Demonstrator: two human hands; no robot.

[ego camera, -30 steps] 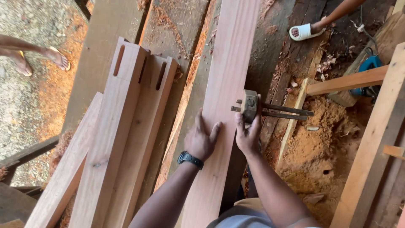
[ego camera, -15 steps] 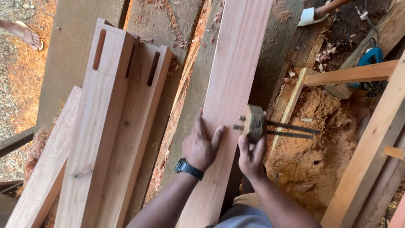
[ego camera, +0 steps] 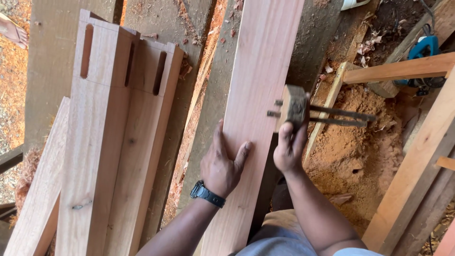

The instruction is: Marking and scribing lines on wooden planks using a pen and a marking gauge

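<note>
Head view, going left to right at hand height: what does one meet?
Stack of mortised posts → left hand pressed flat on the long reddish plank → right hand gripping the wooden marking gauge at the plank's edge → sawdust pile → slanted beam.

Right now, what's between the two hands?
In the head view, only bare wood of the long reddish plank lies between the left hand, flat on it, and the right hand gripping the marking gauge.

mortised posts [ego camera: 111, 123]: two pale timbers with slots, lying side by side at left | sawdust heap [ego camera: 353, 151]: orange, on ground at right | blue power tool [ego camera: 423, 47]: upper right corner | light batten [ego camera: 403, 69]: crossing above the sawdust | wood shavings [ego camera: 367, 45]: near top right
</note>
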